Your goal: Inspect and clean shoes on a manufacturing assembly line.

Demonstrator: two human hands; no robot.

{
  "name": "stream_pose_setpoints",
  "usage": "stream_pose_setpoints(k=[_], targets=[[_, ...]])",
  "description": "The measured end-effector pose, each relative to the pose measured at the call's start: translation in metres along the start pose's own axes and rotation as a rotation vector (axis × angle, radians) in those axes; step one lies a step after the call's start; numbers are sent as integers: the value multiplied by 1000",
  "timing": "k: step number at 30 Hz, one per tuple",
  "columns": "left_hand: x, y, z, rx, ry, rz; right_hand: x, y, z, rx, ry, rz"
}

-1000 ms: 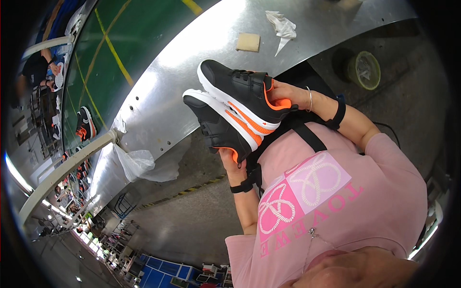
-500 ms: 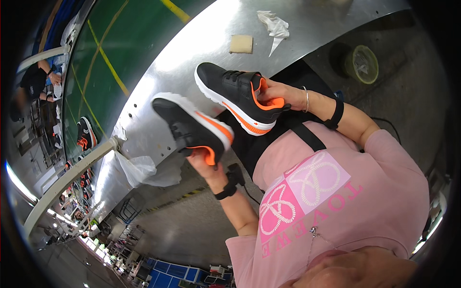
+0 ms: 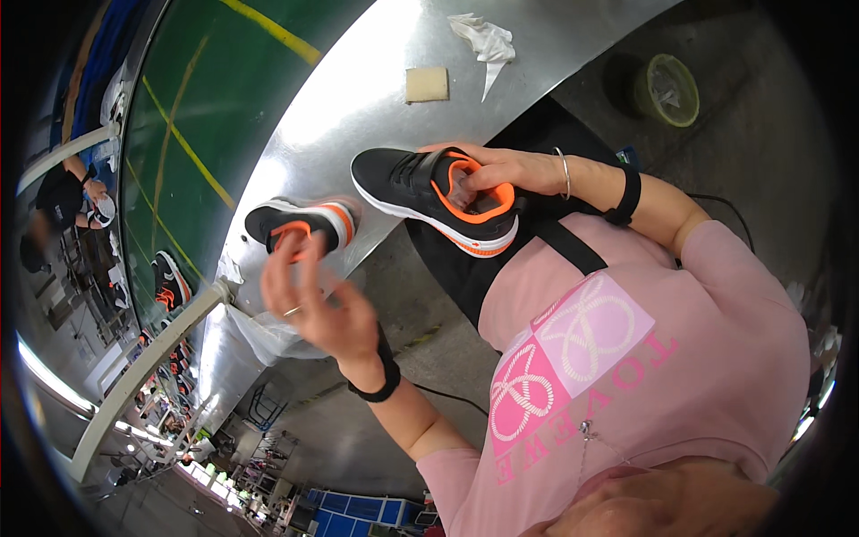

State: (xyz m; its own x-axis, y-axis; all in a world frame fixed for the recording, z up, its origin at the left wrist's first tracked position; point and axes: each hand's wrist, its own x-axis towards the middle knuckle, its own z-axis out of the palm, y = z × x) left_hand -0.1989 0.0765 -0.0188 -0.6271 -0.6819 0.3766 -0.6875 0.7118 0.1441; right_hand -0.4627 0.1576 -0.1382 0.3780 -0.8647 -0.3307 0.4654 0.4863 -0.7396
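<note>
Both shoes were side by side in the hands a second ago, and now the left one is down at the table and the left hand has pulled back from it. That loose shoe [image 3: 309, 217] is tipped onto its side over the table [image 3: 358, 107], with its opening turned to the left hand [image 3: 329, 313]. The left hand is open and blurry, its fingers spread and holding nothing; I cannot tell if the fingertips touch the shoe. One hand is full: the right hand [image 3: 519, 172] is clamped on the back of the held shoe [image 3: 416, 190], with some fingers inside the opening. The held shoe is over the lap, near the table's edge, with its toe pointing over the table. These two shoes match: smooth black tops, round toes, bright orange insides and thick white soles with orange parts. One more dark shoe, the far shoe [image 3: 167, 280], sits on the green strip [image 3: 192, 116]. Smaller shoes are past it, too tiny to count. Shiny, flat metal makes the table. On it are one square tan pad [image 3: 427, 85] and one crumpled white sheet [image 3: 485, 40] with a pointed end. One thin, see-through bag [image 3: 259, 336] is by the table's lower edge. One round yellowish bin [image 3: 642, 94] stands on the floor. Each wrist has one black band, and the right wrist also has one shiny round bangle [image 3: 562, 170].
</note>
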Motion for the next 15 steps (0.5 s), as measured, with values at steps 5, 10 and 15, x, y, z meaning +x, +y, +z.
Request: stream_pose_setpoints(k=[5,10,15], targets=[[25,58,6,-51,-504,359,-4,-5,-1,-1,-190,-27],[20,57,4,-37,-483,463,-14,-7,-4,-163,-171,132],[6,54,2,-185,-349,355,-16,-10,-13,-8,-106,-73]])
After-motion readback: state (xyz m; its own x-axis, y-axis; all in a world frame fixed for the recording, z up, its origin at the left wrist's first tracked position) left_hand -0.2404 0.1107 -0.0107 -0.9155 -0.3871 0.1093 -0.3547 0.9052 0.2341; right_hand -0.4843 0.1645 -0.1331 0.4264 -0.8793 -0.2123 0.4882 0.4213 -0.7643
